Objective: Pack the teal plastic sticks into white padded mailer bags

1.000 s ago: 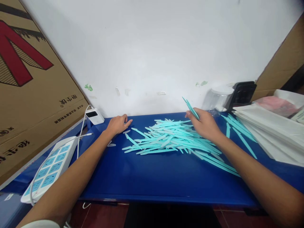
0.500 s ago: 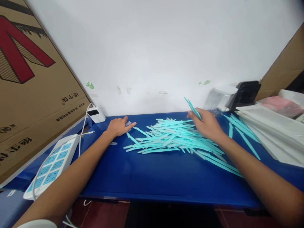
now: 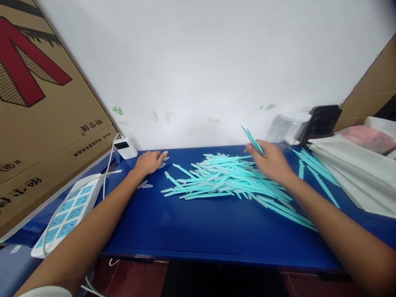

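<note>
Centrally, head view: a pile of turquoise sticks (image 3: 222, 177), slim, tapering and plastic-looking, many with a paler, milky end, lies criss-crossed on a smooth, slightly glossy blue tabletop (image 3: 201, 231). Right hand (image 3: 268, 160) is over the right part of the pile, fingers closed around a small bundle (image 3: 255, 142) of similar sticks, narrow tips angled up and leftward. Left hand (image 3: 149, 161) is low over the tabletop, left of the pile, thumb toward it; small translucent slips (image 3: 161, 166), rounded and elongated, lie just beside its fingertips. Cannot tell whether the left fingers grip any of these. More clear slips (image 3: 147, 186) lie near the left wrist. Further right, a loose fan of turquoise sticks (image 3: 316, 170) lies beside layered white sheets (image 3: 355, 173), thin and limp; behind, a clear cylindrical jar (image 3: 292, 126) with white lid. Far left: corrugated-brown carton (image 3: 64, 111), printed red and black; white power strip (image 3: 69, 206) with blue socket faces, thin white cable across it
</note>
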{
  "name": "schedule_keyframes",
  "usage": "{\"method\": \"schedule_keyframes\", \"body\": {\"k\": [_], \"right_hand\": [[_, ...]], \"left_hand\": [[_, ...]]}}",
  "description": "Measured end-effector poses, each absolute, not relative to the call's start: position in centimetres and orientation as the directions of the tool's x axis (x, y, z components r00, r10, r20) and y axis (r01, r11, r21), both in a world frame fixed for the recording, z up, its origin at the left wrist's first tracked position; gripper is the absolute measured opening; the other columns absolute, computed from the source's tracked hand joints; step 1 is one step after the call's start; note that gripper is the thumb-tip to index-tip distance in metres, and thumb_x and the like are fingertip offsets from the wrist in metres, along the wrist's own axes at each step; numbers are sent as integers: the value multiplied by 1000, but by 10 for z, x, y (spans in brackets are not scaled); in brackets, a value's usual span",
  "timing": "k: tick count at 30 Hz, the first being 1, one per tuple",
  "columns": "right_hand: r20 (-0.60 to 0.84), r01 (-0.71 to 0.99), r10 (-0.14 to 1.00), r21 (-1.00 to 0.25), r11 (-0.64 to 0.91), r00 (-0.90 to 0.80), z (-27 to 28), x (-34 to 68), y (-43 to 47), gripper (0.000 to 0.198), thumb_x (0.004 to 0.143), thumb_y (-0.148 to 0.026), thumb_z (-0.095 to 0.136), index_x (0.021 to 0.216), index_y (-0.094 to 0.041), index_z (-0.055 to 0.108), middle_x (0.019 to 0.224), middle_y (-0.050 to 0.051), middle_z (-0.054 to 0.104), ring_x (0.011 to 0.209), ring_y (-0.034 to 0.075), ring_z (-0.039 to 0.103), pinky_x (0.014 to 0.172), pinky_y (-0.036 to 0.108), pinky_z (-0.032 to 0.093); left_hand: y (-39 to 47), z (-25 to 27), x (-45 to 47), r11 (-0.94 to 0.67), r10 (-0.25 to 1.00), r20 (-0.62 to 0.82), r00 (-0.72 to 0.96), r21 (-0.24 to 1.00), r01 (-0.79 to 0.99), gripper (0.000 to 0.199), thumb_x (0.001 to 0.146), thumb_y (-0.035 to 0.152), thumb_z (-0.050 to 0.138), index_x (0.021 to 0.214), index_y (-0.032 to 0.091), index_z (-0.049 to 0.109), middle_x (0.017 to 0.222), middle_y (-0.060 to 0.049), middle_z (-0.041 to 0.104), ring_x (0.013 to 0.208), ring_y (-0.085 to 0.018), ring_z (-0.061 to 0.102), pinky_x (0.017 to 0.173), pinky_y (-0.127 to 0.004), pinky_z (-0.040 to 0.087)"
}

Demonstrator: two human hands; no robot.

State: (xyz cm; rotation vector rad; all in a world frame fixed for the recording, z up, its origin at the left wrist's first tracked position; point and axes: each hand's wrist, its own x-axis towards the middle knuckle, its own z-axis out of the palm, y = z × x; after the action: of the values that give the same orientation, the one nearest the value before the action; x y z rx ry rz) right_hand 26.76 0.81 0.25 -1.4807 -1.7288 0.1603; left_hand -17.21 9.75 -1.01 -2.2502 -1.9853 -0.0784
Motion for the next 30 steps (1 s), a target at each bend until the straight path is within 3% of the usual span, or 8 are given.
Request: {"method": "schedule_keyframes", "body": {"k": [6,12,21,30], "right_hand": [[502,757,864,-581,299,45,3,267,9,35,100,-47,50,88,-22,72,81,5,74,71,23,65,66,32,42],[484,758,874,-587,286,44,3,267,8,34,100,-46,50,89,-22,72,82,5,75,74,23,66,67,32,42],[499,773,867,-553,310,9,1,264,8,35,99,-46,50,88,-22,72,81,6,74,75,24,66,68,32,43],[497,771,868,-554,314,4,1,265,8,35,99,-46,50,87,-21,72,77,5,73,72,23,65,66,32,42]], "left_hand": [[93,-8,-164,78,970,237,-59,-71,994,93,92,85,15,127,12,62,103,-23,75,100,-41,70,85,-45,50],[93,-9,-153,118,990,94,-109,-102,988,113,79,97,20,138,7,55,113,-28,73,110,-47,67,92,-51,50],[104,-16,-153,-85,995,28,93,-208,975,76,102,65,18,126,11,66,116,-25,72,110,-41,69,90,-48,52],[108,-20,-147,-200,976,25,218,-316,928,55,107,39,26,122,6,67,111,-26,73,106,-38,71,90,-46,52]]}}
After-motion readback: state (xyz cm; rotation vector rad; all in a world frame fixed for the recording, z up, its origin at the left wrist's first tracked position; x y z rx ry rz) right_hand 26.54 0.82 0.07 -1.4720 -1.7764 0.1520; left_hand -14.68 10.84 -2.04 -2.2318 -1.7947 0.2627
